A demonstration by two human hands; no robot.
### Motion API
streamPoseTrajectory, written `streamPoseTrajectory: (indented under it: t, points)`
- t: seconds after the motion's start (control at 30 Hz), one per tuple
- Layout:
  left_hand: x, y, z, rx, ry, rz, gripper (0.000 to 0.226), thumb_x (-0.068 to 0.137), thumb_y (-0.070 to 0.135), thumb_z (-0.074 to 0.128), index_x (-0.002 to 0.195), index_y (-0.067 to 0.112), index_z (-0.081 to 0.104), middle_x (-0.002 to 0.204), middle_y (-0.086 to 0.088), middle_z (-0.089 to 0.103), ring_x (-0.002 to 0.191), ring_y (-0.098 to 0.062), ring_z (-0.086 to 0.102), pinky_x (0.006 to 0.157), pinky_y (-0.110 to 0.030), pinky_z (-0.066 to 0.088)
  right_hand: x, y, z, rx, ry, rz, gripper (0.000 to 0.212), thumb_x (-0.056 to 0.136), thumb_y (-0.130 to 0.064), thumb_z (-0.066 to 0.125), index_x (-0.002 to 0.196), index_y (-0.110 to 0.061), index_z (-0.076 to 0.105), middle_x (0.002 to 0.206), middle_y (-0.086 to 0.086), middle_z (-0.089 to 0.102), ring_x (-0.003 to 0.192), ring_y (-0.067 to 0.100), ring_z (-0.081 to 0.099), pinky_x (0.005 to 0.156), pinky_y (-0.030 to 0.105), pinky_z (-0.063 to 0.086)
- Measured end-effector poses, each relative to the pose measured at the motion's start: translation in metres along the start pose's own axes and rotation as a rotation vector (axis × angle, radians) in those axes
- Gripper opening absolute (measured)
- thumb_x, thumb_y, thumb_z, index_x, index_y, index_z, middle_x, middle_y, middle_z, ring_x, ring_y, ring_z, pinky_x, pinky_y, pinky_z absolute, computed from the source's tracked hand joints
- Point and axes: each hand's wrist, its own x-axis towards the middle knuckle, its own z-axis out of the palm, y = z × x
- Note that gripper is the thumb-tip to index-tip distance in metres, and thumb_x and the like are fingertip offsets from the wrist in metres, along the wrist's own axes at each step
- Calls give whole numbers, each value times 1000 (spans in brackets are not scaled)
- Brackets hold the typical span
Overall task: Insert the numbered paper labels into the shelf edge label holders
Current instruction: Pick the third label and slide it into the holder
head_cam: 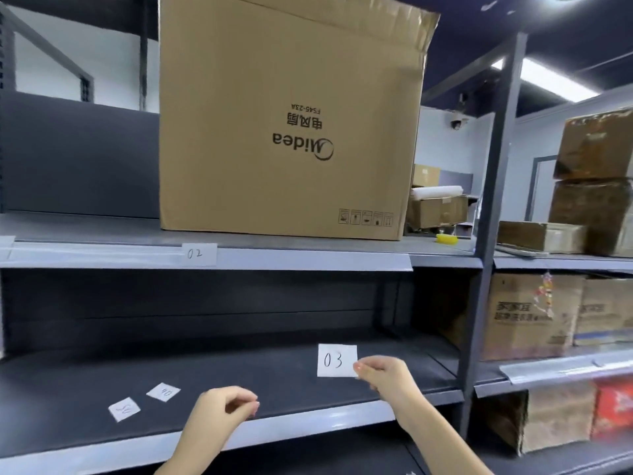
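Note:
My right hand [385, 373] pinches a white paper label marked 03 [336, 360] by its right edge, held upright above the lower shelf. My left hand [227, 404] hovers lower left with fingers curled and thumb near fingertips, holding nothing. A label marked 02 [199, 254] sits in the clear label holder strip [308, 260] along the upper shelf edge. Two more paper labels [163, 391] [124, 409] lie flat on the dark lower shelf [257, 371], left of my hands.
A large brown Midea carton [287, 121] stands on the upper shelf. A grey upright post [493, 207] divides this bay from the right one, where several cardboard boxes [534, 313] are stacked. The lower shelf's front edge [308, 423] runs beneath my hands.

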Motion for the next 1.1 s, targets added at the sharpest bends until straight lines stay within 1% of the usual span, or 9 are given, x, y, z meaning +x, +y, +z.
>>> streamPoseTrajectory:
  t: [0.23, 0.33, 0.4, 0.5, 0.6, 0.73, 0.83, 0.97, 1.1]
  points:
    - [36, 42, 1, 6, -2, 128, 25, 79, 8, 70, 65, 28, 70, 66, 24, 71, 59, 6, 61, 57, -3, 44, 28, -29, -28, 104, 87, -83, 6, 85, -11, 63, 80, -12, 65, 63, -3, 57, 54, 9, 39, 35, 6, 32]
    - [62, 68, 9, 11, -3, 182, 28, 80, 10, 70, 66, 34, 67, 70, 26, 71, 64, 4, 64, 60, -6, 45, 55, -45, -46, 122, 134, -132, 13, 85, -9, 63, 73, -15, 64, 65, -1, 57, 55, 10, 39, 34, 5, 32]
    - [84, 85, 16, 46, 33, 249, 29, 78, 9, 72, 66, 34, 65, 64, 32, 68, 66, 8, 62, 59, -2, 44, 77, -56, -59, 125, 145, -152, 8, 85, -12, 63, 77, -14, 65, 67, -3, 57, 56, 9, 39, 36, 6, 32]
    - [118, 112, 29, 122, 122, 371, 13, 80, 11, 70, 75, 22, 72, 61, 20, 65, 73, 13, 57, 64, 1, 41, 112, -70, -78, 117, 136, -183, 7, 86, -16, 62, 89, -12, 65, 68, -3, 57, 58, 8, 39, 45, 14, 31]
    - [155, 135, 38, 261, 188, 490, 7, 83, 14, 67, 81, 13, 74, 70, 14, 53, 74, 3, 49, 66, -8, 37, 147, -84, -94, 79, 103, -240, 9, 86, -17, 62, 93, -12, 66, 69, -4, 59, 58, 8, 42, 47, 13, 32]
    - [196, 148, 51, 331, 237, 521, 14, 86, 18, 64, 97, 14, 71, 81, 20, 48, 86, 7, 40, 74, -4, 32, 190, -98, -103, 34, 55, -321, 6, 85, -13, 64, 89, -9, 63, 69, -5, 57, 57, 9, 45, 39, 5, 36]
    - [213, 146, 58, 377, 204, 497, 21, 87, 20, 62, 107, 14, 68, 83, 24, 45, 87, -1, 41, 76, 1, 31, 212, -101, -101, -44, 26, -354, 5, 84, -10, 65, 84, -5, 64, 65, -4, 56, 55, 9, 46, 45, 6, 41]
    - [226, 143, 62, 375, 213, 458, 17, 87, 19, 62, 100, 13, 72, 77, 17, 48, 87, -10, 45, 69, -3, 32, 227, -102, -104, -125, -21, -365, 15, 82, -11, 67, 67, -11, 65, 65, 1, 55, 58, 12, 43, 55, 20, 38]
    - [229, 140, 61, 358, 206, 483, 14, 87, 17, 63, 94, 14, 74, 75, 14, 50, 82, -2, 45, 67, -7, 32, 230, -103, -105, -232, -61, -380, 22, 84, -15, 64, 62, -15, 65, 64, -3, 54, 62, 12, 39, 53, 22, 30]
